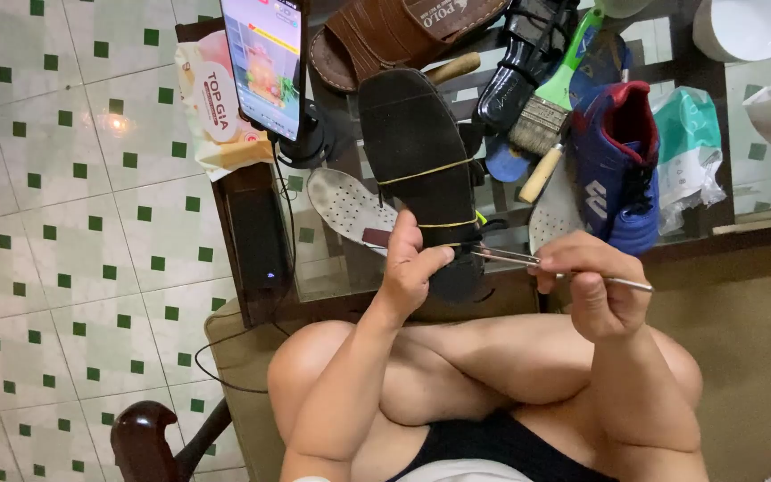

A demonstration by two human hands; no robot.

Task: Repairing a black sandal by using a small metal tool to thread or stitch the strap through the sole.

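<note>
Head view — one sandal [421, 170], one metal tool [564, 272]

The sandal [421, 170] held sole-up is black-soled, bound by thin yellow rubber bands [426, 171], and the tool [573, 273] laid against it is silvery metal. Far behind it lies a brown leather sandal [394, 36]. To the right, the sneaker [616, 170] is blue with a red lining and white markings. The paintbrush [551, 103] has a green handle and pale bristles. The insole [346, 203] is white, dotted with small holes. The floor [64, 223] is cream tile patterned with small green squares. The bowl [747, 27] at far right is white.
</note>
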